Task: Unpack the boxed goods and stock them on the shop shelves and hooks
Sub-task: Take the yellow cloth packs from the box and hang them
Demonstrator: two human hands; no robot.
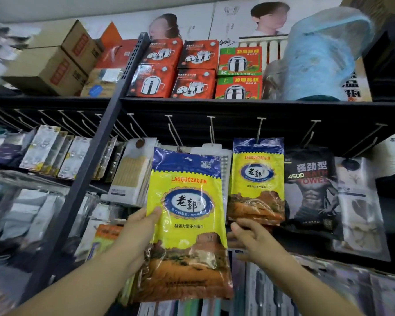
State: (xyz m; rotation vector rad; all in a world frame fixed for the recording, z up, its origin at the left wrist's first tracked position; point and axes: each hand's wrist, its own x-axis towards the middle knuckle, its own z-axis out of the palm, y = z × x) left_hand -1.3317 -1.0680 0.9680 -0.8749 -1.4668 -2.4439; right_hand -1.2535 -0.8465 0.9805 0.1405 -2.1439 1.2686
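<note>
1. Yellow packet marked LAOGUOZAOJIN, held upright in front of the hooks, overlapping the white packs at its left edge.
2. Gripped at its left edge by left hand, thumb on the front, fingers hidden behind.
3. Right hand just right of it, fingers spread and relaxed, holding nothing, under the hanging packet.
4. Same-design hanging packet on a hook, beside a black towel pack further right.
5. Boxed pots on the shelf above.
</note>
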